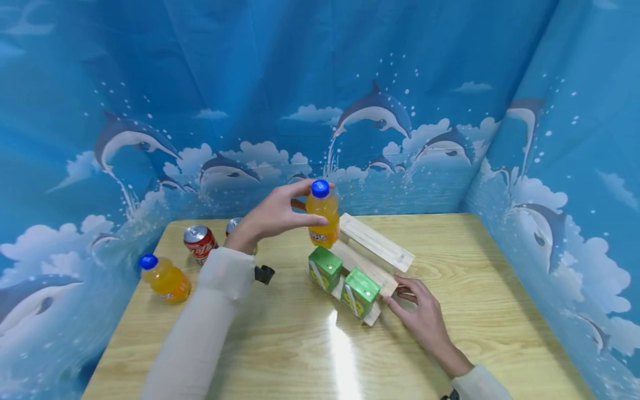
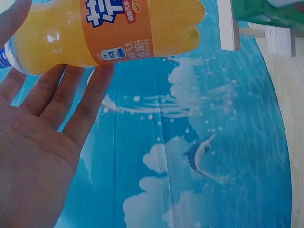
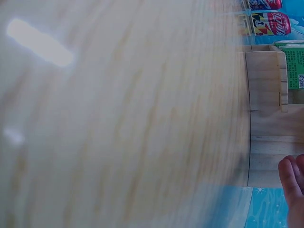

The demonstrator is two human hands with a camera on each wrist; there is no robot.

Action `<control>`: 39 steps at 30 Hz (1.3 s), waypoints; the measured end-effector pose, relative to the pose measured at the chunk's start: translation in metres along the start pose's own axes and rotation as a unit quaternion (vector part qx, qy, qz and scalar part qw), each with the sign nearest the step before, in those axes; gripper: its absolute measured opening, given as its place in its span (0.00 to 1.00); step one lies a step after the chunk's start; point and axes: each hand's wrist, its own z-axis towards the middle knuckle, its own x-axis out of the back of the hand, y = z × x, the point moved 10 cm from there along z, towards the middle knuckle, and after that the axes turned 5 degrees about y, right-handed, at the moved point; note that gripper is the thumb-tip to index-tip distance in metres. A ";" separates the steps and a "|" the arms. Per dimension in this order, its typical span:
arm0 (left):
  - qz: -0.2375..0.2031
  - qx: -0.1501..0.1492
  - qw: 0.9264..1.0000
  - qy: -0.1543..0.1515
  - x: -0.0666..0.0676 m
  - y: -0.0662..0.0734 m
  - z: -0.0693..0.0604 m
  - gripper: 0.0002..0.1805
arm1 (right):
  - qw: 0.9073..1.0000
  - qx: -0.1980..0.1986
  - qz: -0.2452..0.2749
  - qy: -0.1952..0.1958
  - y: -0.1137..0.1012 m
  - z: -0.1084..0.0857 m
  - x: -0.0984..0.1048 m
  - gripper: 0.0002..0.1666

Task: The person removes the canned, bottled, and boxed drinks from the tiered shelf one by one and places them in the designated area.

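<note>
The orange-filled plastic soda bottle with a blue cap [image 1: 323,219] is held between the thumb and fingers of the left hand [image 1: 282,214], roughly upright and apart from the stepped, pale wooden rack [image 1: 369,266], over its left end. Two green box-shaped drink cartons, a left one [image 1: 325,268] and a right one [image 1: 360,293], stand on the rack's near, lower step. The right hand [image 1: 422,316] has its thumb and fingers at the rack's right end; I cannot tell whether they pinch it. Left on the wood-grain table [image 1: 280,344] stand a second blue-capped orange bottle [image 1: 169,281], a red soda can with a silver top [image 1: 200,244], and another silver-topped can [image 1: 232,225], partly hidden behind the left arm.
</note>
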 end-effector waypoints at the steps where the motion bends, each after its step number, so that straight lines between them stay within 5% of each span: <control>1: -0.001 0.003 1.000 0.002 0.002 -0.002 -0.002 0.40 | 1.000 0.000 0.000 -0.001 0.000 0.000 0.000 0.30; 16: -0.009 0.045 0.998 0.042 0.031 -0.025 -0.025 0.39 | 1.000 -0.008 0.002 -0.002 0.001 -0.001 0.001 0.30; 39: -0.005 0.113 0.992 0.055 0.051 -0.067 -0.059 0.38 | 1.000 -0.020 0.005 -0.009 0.007 0.000 -0.002 0.31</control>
